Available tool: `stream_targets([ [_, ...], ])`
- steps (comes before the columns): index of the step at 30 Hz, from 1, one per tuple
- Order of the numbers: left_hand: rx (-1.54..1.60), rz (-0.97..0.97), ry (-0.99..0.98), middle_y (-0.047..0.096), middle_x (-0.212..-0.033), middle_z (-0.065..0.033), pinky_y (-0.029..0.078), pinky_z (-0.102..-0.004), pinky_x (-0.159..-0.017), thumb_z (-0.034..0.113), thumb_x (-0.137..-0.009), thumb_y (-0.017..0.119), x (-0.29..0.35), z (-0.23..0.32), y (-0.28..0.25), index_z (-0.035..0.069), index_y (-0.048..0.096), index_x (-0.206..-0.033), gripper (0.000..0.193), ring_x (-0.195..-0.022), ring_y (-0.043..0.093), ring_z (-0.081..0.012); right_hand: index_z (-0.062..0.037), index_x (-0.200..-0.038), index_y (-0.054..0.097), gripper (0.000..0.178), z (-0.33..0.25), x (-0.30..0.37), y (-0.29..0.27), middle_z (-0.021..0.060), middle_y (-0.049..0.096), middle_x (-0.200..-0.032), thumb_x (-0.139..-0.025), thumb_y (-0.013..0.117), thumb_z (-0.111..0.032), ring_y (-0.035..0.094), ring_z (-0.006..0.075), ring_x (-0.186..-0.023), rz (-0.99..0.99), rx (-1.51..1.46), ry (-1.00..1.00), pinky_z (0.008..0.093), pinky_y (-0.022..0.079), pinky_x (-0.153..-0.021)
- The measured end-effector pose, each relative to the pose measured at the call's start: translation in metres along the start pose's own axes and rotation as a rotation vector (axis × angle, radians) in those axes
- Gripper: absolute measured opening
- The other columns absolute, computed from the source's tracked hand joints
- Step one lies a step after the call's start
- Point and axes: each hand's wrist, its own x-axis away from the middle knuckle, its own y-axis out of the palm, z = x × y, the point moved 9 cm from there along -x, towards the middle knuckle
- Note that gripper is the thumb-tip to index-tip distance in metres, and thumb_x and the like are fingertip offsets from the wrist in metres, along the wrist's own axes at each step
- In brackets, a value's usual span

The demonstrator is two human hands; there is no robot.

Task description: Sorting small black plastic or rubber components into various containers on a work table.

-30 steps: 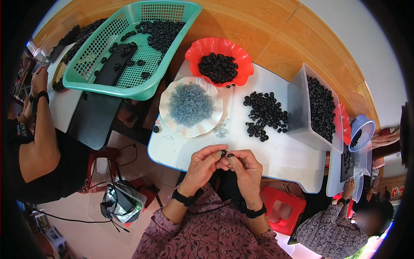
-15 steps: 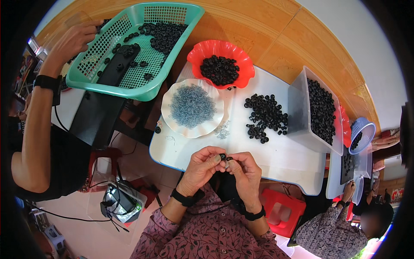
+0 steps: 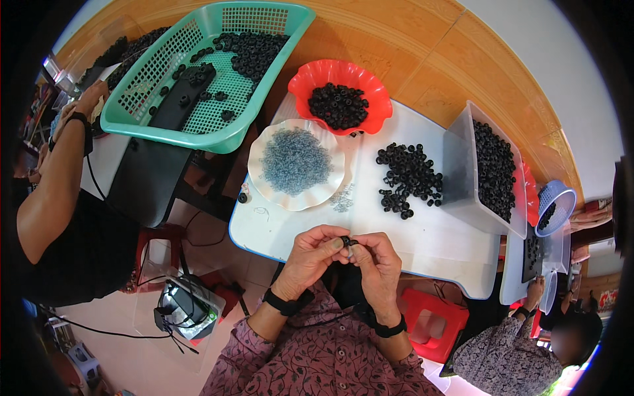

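co-worker's hand [image 3: 91, 98]: drawn back from green basket [image 3: 178, 140] since earlier frame. left hand [image 3: 316, 252]: pinching small black ring [image 3: 346, 241], over near edge of white table [image 3: 436, 241]. right hand [image 3: 378, 254]: fingertips beside it, exact grip unclear. ring seemingly unfinished; loose black pile [image 3: 409, 173] apparently left.

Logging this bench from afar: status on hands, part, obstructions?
Left hand pinching small black ring. Right hand close beside it, grip unclear. Nothing visibly blocking either hand.
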Motion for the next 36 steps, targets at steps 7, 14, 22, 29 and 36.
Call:
stream_targets([
  [7,-0.021,0.017,-0.007,0.066,-0.096,-0.0132,0.057,-0.0272,-0.076,0.003,-0.093,0.057,0.0,0.0,0.001,-0.006,0.059,-0.115,0.024,-0.084,0.066,-0.0167,0.0027,-0.099,0.06,0.008,0.001,-0.001,-0.001,0.0055,0.059,-0.088,-0.092,0.058,0.0,0.061,0.0095,-0.076,0.022,0.015,-0.006,0.0217,0.049,-0.066],
  [14,-0.046,0.02,-0.029,0.066,-0.096,-0.0119,0.056,-0.0276,-0.078,0.005,-0.095,0.055,0.0,0.001,0.002,-0.005,0.059,-0.117,0.025,-0.084,0.065,-0.0161,0.0028,-0.096,0.059,0.006,-0.004,-0.002,-0.001,0.0073,0.058,-0.089,-0.091,0.058,0.0,0.062,0.0118,-0.075,0.042,0.113,-0.035,0.0238,0.052,-0.065],
  [22,-0.058,0.034,-0.023,0.066,-0.095,-0.0113,0.057,-0.028,-0.079,0.005,-0.095,0.053,0.0,0.0,0.001,-0.004,0.06,-0.116,0.024,-0.084,0.066,-0.016,0.0019,-0.094,0.058,0.006,-0.023,-0.004,0.001,0.0105,0.057,-0.089,-0.089,0.06,0.002,0.064,0.0167,-0.073,0.063,0.347,-0.126,0.0271,0.053,-0.062],
  [29,-0.033,0.058,-0.016,0.067,-0.092,-0.0113,0.057,-0.0274,-0.076,0.004,-0.094,0.056,-0.001,0.0,0.0,-0.004,0.06,-0.114,0.023,-0.079,0.066,-0.016,0.0011,-0.095,0.056,0.01,-0.039,-0.004,0.008,0.0127,0.055,-0.091,-0.087,0.059,0.004,0.063,0.0222,-0.072,0.057,0.521,-0.26,0.0309,0.051,-0.061],
  [36,-0.038,0.094,-0.011,0.067,-0.088,-0.0105,0.056,-0.0263,-0.072,0.006,-0.093,0.058,-0.001,0.0,-0.003,-0.004,0.061,-0.113,0.022,-0.077,0.066,-0.0157,0.0001,-0.1,0.054,0.018,-0.04,-0.003,0.013,0.0159,0.053,-0.093,-0.084,0.059,0.006,0.061,0.0306,-0.074,0.03,0.603,-0.32,0.0374,0.051,-0.062],
])
